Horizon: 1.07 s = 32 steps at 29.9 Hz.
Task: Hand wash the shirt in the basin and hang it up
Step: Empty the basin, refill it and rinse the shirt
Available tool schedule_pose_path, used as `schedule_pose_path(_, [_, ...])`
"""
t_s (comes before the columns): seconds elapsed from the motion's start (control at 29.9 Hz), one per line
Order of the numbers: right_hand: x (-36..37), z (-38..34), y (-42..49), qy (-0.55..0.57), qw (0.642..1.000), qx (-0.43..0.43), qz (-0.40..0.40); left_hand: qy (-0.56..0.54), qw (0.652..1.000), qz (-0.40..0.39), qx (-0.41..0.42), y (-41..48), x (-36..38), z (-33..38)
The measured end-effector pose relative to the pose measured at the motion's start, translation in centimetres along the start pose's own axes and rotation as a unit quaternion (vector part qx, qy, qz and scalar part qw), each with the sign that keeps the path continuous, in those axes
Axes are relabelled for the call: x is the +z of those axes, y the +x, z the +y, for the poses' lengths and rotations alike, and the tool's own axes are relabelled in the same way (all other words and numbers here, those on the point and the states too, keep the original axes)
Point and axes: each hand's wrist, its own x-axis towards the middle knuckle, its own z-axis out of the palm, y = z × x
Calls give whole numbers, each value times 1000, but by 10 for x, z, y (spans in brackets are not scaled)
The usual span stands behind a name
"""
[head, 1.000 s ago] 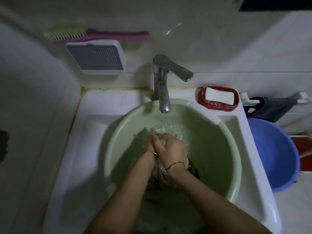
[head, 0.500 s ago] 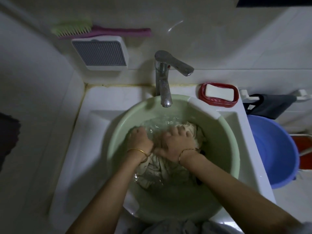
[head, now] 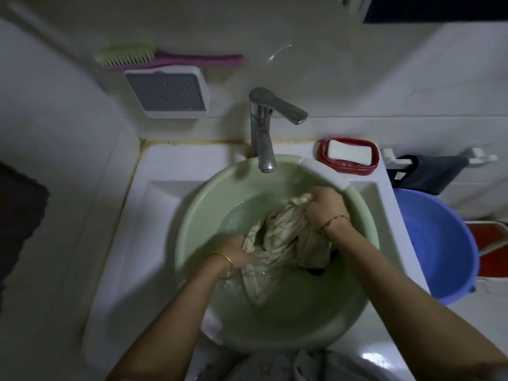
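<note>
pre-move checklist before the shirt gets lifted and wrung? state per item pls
1. Both hands on the shirt: ok. Left hand grips its near end, right hand its far end.
2. Shirt inside the green basin: ok, nothing hangs over the rim.
3. Tap off: ok, no stream from the spout.
4. Water in the basin: ok, shallow, lower folds wet.
5. Soap within reach: ok, in the red dish beside the basin.
6. Place to hang the shirt: cannot tell, no line or hanger in view.
</note>
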Motion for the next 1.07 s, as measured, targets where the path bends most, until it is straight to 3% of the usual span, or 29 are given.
schedule_pose_path(0.1, [-15, -1, -7, -135, 990, -25, 20, -136, 987, 77, 32, 8, -19, -5])
schedule_pose_path(0.17, [-15, -4, -14, -251, 966, -33, -49, -249, 960, 114, 53, 2, -41, 4])
schedule_pose_path(0.27, [-7, -4, -24, -335, 934, -4, -127, -355, 919, 150, 86, -6, -73, 18])
schedule_pose_path(0.33, [3, -1, -28, -393, 905, -7, -161, -314, 930, 162, 99, -7, -83, 22])
schedule_pose_path(0.43, [20, 6, -26, -484, 848, -12, -214, -97, 976, 169, 94, -2, -76, 20])
schedule_pose_path(0.5, [29, 7, -23, -506, 824, 13, -253, 48, 984, 132, 106, 3, -57, 15])
schedule_pose_path(0.53, [33, 6, -21, -493, 830, 24, -258, 98, 982, 123, 106, 4, -45, 15])
schedule_pose_path(0.6, [36, -2, -21, -435, 875, 18, -210, 151, 969, 169, 94, 2, -24, 15])
schedule_pose_path(0.63, [38, -7, -21, -417, 895, -10, -158, 170, 959, 211, 86, 2, -15, 15])
schedule_pose_path(0.7, [46, -13, -17, -421, 898, -93, -88, 200, 950, 230, 62, 2, 0, 13])
schedule_pose_path(0.77, [63, -8, -8, -416, 892, -132, -118, 198, 967, 156, 26, 6, 12, 6])
schedule_pose_path(0.84, [86, 3, -2, -419, 886, -108, -169, 212, 974, 84, -8, 11, 18, 2])
schedule_pose_path(0.9, [107, 16, -6, -463, 857, -120, -191, 241, 968, 55, -38, 14, 23, 1])
schedule_pose_path(0.97, [118, 23, -8, -507, 825, -163, -191, 223, 972, 42, -63, 18, 24, 2])
schedule_pose_path(1.07, [112, 26, 7, -499, 843, -148, -136, 116, 990, 18, -76, 22, 20, -4])
